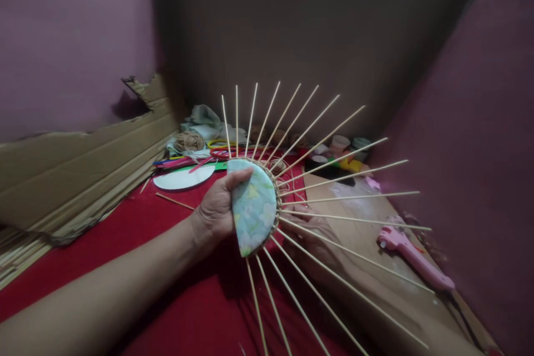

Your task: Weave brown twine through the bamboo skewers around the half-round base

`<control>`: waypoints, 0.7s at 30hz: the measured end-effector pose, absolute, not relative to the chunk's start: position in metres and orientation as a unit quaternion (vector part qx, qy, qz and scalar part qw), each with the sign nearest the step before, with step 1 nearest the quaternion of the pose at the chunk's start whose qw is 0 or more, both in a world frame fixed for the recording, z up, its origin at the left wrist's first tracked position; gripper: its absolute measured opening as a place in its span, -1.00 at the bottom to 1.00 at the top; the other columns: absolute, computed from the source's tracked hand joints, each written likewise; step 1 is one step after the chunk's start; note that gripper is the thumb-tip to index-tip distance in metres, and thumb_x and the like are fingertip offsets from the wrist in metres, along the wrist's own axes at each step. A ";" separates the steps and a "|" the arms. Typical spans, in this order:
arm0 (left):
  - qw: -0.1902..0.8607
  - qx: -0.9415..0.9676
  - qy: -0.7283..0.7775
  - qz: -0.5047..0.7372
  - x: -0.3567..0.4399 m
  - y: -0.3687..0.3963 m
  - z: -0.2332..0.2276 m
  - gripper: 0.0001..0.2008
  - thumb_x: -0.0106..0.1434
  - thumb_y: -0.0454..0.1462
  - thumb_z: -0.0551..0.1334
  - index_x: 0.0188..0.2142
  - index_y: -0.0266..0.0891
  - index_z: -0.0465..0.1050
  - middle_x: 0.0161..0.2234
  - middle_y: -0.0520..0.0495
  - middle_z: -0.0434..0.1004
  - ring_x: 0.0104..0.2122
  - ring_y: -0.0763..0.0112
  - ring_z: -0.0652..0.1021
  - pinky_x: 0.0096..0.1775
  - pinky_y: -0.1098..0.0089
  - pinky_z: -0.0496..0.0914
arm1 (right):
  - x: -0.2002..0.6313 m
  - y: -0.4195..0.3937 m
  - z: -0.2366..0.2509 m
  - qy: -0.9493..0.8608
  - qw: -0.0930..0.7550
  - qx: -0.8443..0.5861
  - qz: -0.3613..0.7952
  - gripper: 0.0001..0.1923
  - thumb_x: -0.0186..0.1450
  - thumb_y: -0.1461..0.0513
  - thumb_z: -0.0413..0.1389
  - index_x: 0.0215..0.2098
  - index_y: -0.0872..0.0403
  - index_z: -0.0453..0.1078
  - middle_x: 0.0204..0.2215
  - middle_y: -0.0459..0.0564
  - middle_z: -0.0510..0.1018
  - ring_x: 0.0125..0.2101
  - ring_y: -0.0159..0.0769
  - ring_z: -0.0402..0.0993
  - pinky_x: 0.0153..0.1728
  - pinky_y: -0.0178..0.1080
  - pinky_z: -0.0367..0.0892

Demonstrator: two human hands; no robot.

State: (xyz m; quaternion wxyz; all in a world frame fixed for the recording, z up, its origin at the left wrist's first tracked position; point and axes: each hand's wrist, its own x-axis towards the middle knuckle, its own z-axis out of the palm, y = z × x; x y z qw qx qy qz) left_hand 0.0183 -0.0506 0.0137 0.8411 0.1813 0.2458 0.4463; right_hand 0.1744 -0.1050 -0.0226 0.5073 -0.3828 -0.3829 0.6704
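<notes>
Head view: left hand (217, 208) closed on the left edge of a fabric-covered disc (253, 206), thumb laid over its upper rim, fingers behind. Disc is held up on edge, mid-scene, above the red cloth (175, 289) that covers the tabletop. Thin wooden skewers (334, 169) radiate from the disc's rim like spokes, fanning up, right and toward the near edge. A band of woven twine (276, 194) runs around the rim where the skewers start.

Right hand (311, 233) sits behind the skewers, just right of the disc, fingers (300, 212) near the twine band. Can't tell how far it's open or whether it grips anything; the skewers and blur hide that.

Right side: pink glue gun (413, 258) lies on a brown board (367, 211), well apart from the disc. Far side: white paper circle (183, 178) flat on the cloth, ball of twine (189, 142) behind it, coloured sticks (179, 161) between them, small paint pots (340, 144) further right. Torn cardboard sheet (83, 167) leans along the left.
</notes>
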 end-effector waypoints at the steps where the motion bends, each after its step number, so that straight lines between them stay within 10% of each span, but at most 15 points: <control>1: 0.845 0.182 0.246 0.439 0.019 -0.050 0.015 -0.77 0.18 -0.29 0.11 -0.37 -0.40 0.51 -0.45 -0.25 0.60 -0.45 0.18 0.60 -0.29 0.16 0.52 | 0.175 -0.103 -0.023 -0.384 0.515 -0.384 0.663 -0.74 0.03 0.13 0.31 -0.53 0.11 0.38 -0.71 -0.24 0.19 -0.70 -0.56 -0.07 -0.70 -0.40 -0.11; 9: 0.820 0.203 0.288 0.451 0.021 -0.055 0.014 -0.78 0.15 -0.29 0.13 -0.37 -0.42 0.49 -0.49 -0.23 0.59 -0.50 0.21 0.59 -0.33 0.23 0.52 | 0.169 -0.099 -0.015 -0.390 0.568 -0.393 0.610 -0.74 -0.09 0.16 0.35 -0.46 0.10 0.49 -0.61 -0.15 0.42 -0.49 -0.38 0.35 -0.35 -0.33 0.32; 21: 0.827 0.270 0.284 0.404 0.020 -0.056 0.011 -0.74 0.12 -0.30 0.13 -0.30 -0.48 0.49 -0.51 -0.28 0.58 -0.56 0.19 0.58 -0.46 0.26 0.52 | 0.166 -0.101 -0.019 -0.409 0.554 -0.412 0.597 -0.70 -0.06 0.09 0.35 -0.47 0.06 0.41 -0.53 -0.16 0.50 -0.44 -0.38 0.40 -0.38 -0.34 0.30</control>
